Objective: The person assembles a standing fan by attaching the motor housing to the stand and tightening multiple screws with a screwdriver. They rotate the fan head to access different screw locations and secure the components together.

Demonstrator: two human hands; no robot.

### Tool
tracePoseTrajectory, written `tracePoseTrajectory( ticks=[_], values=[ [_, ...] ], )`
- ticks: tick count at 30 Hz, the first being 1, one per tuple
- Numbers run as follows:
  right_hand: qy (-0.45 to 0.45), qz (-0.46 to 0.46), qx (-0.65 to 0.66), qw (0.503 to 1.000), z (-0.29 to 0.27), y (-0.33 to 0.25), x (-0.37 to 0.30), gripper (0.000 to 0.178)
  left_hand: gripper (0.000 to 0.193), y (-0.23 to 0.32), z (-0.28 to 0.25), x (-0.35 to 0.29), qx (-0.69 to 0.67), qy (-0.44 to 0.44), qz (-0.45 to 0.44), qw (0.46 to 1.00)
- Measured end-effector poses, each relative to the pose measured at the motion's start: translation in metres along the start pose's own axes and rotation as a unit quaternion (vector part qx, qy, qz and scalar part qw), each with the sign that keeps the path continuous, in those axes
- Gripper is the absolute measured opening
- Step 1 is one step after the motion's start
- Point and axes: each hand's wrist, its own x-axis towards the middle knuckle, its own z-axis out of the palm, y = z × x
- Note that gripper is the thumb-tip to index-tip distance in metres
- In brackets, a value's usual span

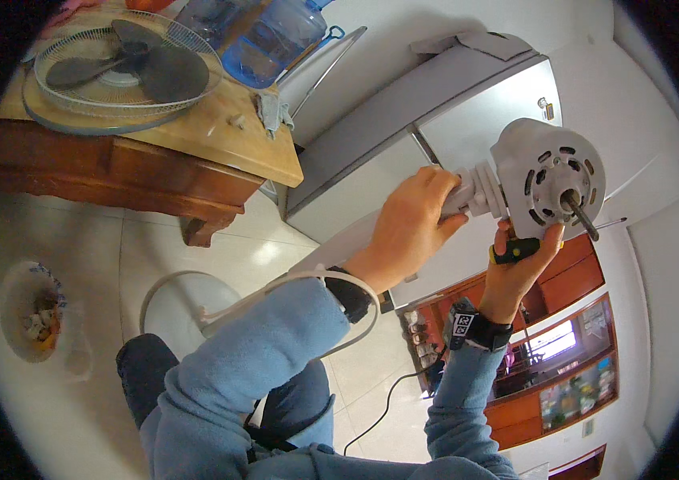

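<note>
A white fan motor head [551, 172] with slotted vents is held up before me, its bare metal shaft [579, 214] sticking out toward the lower right. My left hand [411, 224] is closed around the ribbed neck [475, 192] at the side of the head. Under the housing, my right hand [515, 280] grips a screwdriver [518, 250] with a black and yellow handle; its thumb and a finger touch the housing's lower edge. The screwdriver's thin shank passes behind the motor and shows at the right. A pale cord [373, 316] loops by my left wrist.
A wooden table [219, 148] at the upper left bears a fan guard [127, 100] with dark blades, blue water jugs [279, 40] and a rag [274, 110]. Behind stands a fridge [467, 120]. A pale round disc [175, 308] and a waste bin [35, 312] are on the floor.
</note>
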Motion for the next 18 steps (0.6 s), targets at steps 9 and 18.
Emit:
tracePoseTrajectory(
  ticks=[9, 18],
  values=[
    [-0.016, 0.029, -0.027, 0.999, 0.001, -0.001, -0.003, 0.053, 0.044, -0.003, 0.002, 0.001, 0.013, 0.003, 0.003, 1.0],
    [-0.004, 0.019, -0.015, 1.0, 0.003, -0.001, -0.009, 0.058, 0.044, -0.002, 0.0, 0.0, 0.011, -0.006, -0.005, 1.0]
  ],
)
